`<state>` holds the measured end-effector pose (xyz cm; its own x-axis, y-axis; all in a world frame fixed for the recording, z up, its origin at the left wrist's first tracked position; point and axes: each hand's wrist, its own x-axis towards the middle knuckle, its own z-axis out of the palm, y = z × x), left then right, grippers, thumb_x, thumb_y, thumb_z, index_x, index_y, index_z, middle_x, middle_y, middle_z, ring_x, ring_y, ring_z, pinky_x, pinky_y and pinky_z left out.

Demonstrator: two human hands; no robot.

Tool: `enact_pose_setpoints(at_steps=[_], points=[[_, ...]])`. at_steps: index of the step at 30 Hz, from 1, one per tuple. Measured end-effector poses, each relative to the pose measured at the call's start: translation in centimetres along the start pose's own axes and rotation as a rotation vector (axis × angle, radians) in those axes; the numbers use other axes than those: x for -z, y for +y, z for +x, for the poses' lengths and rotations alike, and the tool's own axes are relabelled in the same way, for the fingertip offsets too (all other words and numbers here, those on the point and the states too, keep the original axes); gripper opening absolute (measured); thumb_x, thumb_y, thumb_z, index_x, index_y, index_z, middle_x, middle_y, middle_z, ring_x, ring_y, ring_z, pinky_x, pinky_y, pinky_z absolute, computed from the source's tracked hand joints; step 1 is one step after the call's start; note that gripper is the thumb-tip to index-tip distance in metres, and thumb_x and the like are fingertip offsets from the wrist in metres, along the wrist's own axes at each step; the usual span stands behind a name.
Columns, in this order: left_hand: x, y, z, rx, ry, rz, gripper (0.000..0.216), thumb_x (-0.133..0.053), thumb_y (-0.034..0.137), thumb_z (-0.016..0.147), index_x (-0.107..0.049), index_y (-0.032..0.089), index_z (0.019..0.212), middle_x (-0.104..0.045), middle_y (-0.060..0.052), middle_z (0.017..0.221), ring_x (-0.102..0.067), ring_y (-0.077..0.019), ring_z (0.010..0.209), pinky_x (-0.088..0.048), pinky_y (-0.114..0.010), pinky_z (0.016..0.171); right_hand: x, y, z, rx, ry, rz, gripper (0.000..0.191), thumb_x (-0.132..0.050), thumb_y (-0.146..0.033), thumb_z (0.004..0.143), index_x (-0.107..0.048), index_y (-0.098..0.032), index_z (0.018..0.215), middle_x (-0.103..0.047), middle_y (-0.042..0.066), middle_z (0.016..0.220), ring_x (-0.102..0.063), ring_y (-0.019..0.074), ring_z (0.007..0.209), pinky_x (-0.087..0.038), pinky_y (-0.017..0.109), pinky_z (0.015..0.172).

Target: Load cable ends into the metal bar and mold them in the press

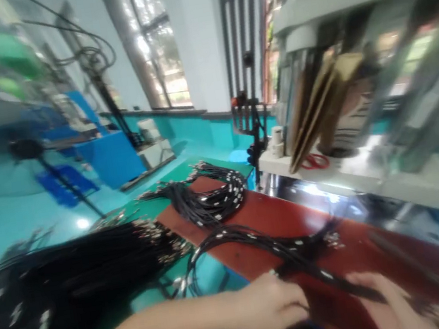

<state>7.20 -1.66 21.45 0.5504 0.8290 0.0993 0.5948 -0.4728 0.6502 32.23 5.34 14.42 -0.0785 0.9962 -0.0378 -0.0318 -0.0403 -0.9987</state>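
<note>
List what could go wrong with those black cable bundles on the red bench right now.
1. The left hand and right hand both grip one cable bundle whose strands fan out loosely; they may tangle or snag.
2. The big heap of cables lies close beside it and could get mixed in.
3. The view is motion-blurred, so the small connectors are hard to see.

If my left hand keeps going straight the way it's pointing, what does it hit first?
Probably the right hand: the left hand points rightward along the black cable bundle both hands grip, though blur leaves depth unclear.
</note>
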Motion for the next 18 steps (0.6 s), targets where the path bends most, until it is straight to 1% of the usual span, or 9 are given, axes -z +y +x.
enact_pose_setpoints(at_steps=[1, 3, 6, 9, 11, 13, 15, 18], points=[[-0.9, -0.2, 0.3, 0.029, 0.011, 0.017, 0.016, -0.045, 0.024, 0.085, -0.059, 0.018, 0.089, -0.064, 0.0, 0.077, -0.058, -0.0092, 0.07, -0.041, -0.015, 0.067, 0.3, -0.4, 0.4, -0.018, -0.033, 0.069, 0.031, -0.056, -0.053, 0.077, -0.067, -0.024, 0.075, -0.066, 0.008, 0.088, -0.057, 0.0309, 0.095, -0.049, 0.045, 0.083], [-1.9, -0.7, 0.5, 0.107, 0.048, 0.023, 0.016, -0.043, 0.025, 0.085, -0.058, 0.02, 0.087, -0.063, 0.001, 0.077, -0.057, -0.0093, 0.071, -0.04, -0.016, 0.066, 0.7, -1.2, 1.2, -0.054, -0.132, 0.185, 0.029, -0.063, -0.05, 0.073, -0.069, -0.022, 0.074, -0.067, 0.009, 0.088, -0.057, 0.0324, 0.096, -0.046, 0.047, 0.088], [-2.5, -1.6, 0.1, 0.261, 0.128, 0.026, 0.018, -0.04, 0.026, 0.087, -0.056, 0.02, 0.082, -0.062, 0.002, 0.075, -0.056, -0.0098, 0.07, -0.038, -0.017, 0.065, 1.0, -2.3, 2.1, -0.08, -0.256, 0.229, 0.03, -0.069, -0.047, 0.068, -0.071, -0.018, 0.075, -0.067, 0.011, 0.087, -0.058, 0.0308, 0.091, -0.044, 0.047, 0.088], [-2.7, -2.7, -0.7, 0.414, 0.202, 0.132, 0.02, -0.036, 0.025, 0.088, -0.054, 0.02, 0.08, -0.06, 0.0, 0.07, -0.056, -0.0125, 0.067, -0.035, -0.02, 0.061, 1.2, -2.7, 2.5, -0.104, -0.322, 0.249, 0.031, -0.067, -0.048, 0.072, -0.071, -0.018, 0.078, -0.067, 0.011, 0.088, -0.058, 0.0279, 0.092, -0.043, 0.042, 0.088], [-2.9, -3.2, -1.2, 0.512, 0.215, 0.268, 0.021, -0.033, 0.024, 0.088, -0.053, 0.02, 0.081, -0.06, -0.002, 0.068, -0.058, -0.0157, 0.067, -0.033, -0.023, 0.059, 1.4, -2.7, 2.6, -0.12, -0.333, 0.251, 0.028, -0.062, -0.045, 0.077, -0.071, -0.019, 0.083, -0.067, 0.009, 0.092, -0.057, 0.026, 0.094, -0.042, 0.04, 0.088], [-3.2, -3.5, -1.6, 0.583, 0.194, 0.405, 0.023, -0.031, 0.024, 0.089, -0.052, 0.019, 0.083, -0.061, -0.004, 0.069, -0.059, -0.0193, 0.067, -0.032, -0.025, 0.057, 1.5, -2.9, 3.0, -0.114, -0.315, 0.177, 0.028, -0.059, -0.045, 0.08, -0.07, -0.021, 0.085, -0.066, 0.008, 0.095, -0.055, 0.0264, 0.097, -0.04, 0.041, 0.09], [-3.5, -3.5, -1.7, 0.613, 0.162, 0.506, 0.025, -0.028, 0.025, 0.089, -0.052, 0.02, 0.087, -0.062, -0.006, 0.068, -0.06, -0.0222, 0.066, -0.032, -0.027, 0.056, 1.5, -3.7, 3.4, -0.049, -0.258, 0.011, 0.03, -0.06, -0.049, 0.077, -0.071, -0.022, 0.085, -0.066, 0.008, 0.097, -0.054, 0.0286, 0.101, -0.036, 0.044, 0.094], [-4.1, -3.2, -0.9, 0.622, 0.141, 0.592, 0.028, -0.026, 0.027, 0.09, -0.053, 0.02, 0.092, -0.062, -0.007, 0.066, -0.06, -0.0239, 0.063, -0.033, -0.029, 0.054, 1.1, -5.9, 3.9, 0.12, -0.169, -0.221, 0.032, -0.064, -0.053, 0.071, -0.072, -0.024, 0.084, -0.065, 0.006, 0.103, -0.051, 0.0302, 0.106, -0.032, 0.044, 0.099]])
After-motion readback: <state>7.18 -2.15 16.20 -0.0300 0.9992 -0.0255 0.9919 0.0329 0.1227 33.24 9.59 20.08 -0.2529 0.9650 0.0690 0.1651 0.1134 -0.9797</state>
